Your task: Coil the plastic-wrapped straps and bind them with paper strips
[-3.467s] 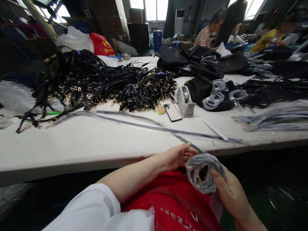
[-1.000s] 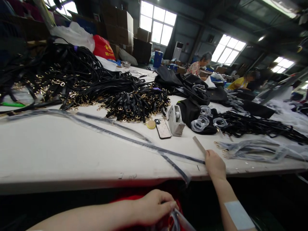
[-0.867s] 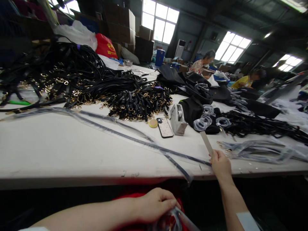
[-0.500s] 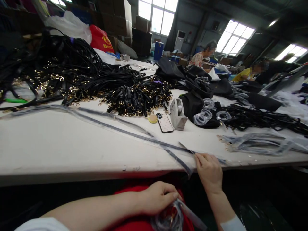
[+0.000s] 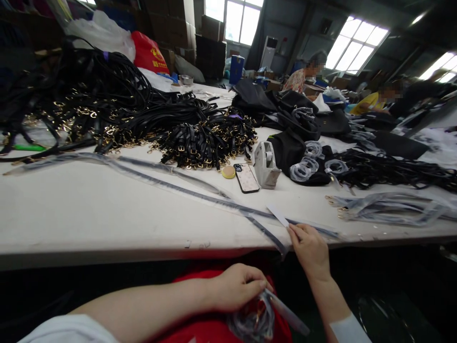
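While left fingers (image 5: 259, 287) clutch the coiled strap (image 5: 252, 319), right fingers (image 5: 293, 232) pinch the paper strip (image 5: 277, 215).

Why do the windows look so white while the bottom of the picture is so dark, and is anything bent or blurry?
Head view: the tall windows are blown out to white, and the space under the white table falls into near-black shadow; the table's near edge looks bowed by the wide lens; the coiled plastic-wrapped strap in the left hand looks soft.
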### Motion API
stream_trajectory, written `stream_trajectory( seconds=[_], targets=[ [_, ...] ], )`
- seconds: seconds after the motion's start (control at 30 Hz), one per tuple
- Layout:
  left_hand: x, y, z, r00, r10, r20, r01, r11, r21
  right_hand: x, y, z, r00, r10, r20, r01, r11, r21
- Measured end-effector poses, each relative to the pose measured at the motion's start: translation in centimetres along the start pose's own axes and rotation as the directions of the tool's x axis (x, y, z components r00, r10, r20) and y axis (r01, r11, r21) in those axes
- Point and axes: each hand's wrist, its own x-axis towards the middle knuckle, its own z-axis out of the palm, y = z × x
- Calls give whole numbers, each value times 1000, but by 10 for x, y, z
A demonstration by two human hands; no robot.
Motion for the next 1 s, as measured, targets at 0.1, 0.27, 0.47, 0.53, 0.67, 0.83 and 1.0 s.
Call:
stream_trajectory(
  seconds=[0.1, 0.27, 0.47, 0.53, 0.67, 0.83, 1.0],
  targets=[
    [0, -2, 0, 1000, -23, 10, 23, 1000, 3, 2, 2, -2, 999, -16, 42, 15, 1000, 8],
    [1, -4, 0, 1000, 6, 2, -6, 1000, 3, 3, 2, -5, 996, -1, 85, 1, 1000, 1],
    [0, -2, 1, 1000, 23, -16, -23, 1000, 6, 7, 1, -7, 992, 19, 126, -21, 1000, 16],
    [-1, -2, 1, 1000, 22, -16, -22, 1000, 18, 9, 2, -10, 989, 26, 143, -31, 999, 31],
    [-1, -2, 1, 1000, 29, -4, -29, 1000, 11, 14, 2, -16, 983, 39, 177, -49, 997, 56],
    [-1, -2, 1, 1000, 29, -7, -28, 999, 28, 16, 0, -18, 977, 42, 208, -56, 996, 63],
    [-1, -3, 0, 999, 42, -8, -42, 998, 38, 16, 8, -19, 973, 13, 230, -40, 993, 110]
  ],
)
